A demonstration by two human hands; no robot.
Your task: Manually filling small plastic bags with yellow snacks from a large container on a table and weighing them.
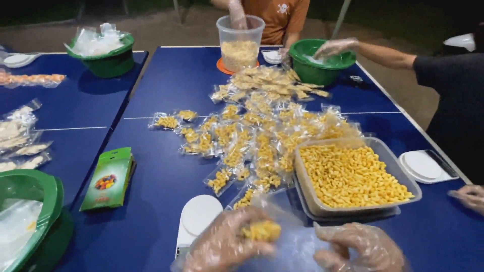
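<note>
Both my hands wear thin clear plastic gloves at the bottom edge of the head view. My left hand (227, 244) pinches a small clump of yellow snack pieces (260, 230) inside a clear plastic bag (287, 242). My right hand (360, 249) grips the same bag's right side. Just beyond sits a grey tray (305, 174) heaped with yellow snack pieces (350, 174). A white round scale (200, 214) lies left of my left hand.
Several filled clear packets (257, 131) are spread over the blue table (166, 80). A green box (108, 179) lies left. Green bowls (106, 55) (317, 60) (30, 216) hold empty bags. Other people's gloved hands (333, 48) (237, 12) work at a tub (239, 43) behind.
</note>
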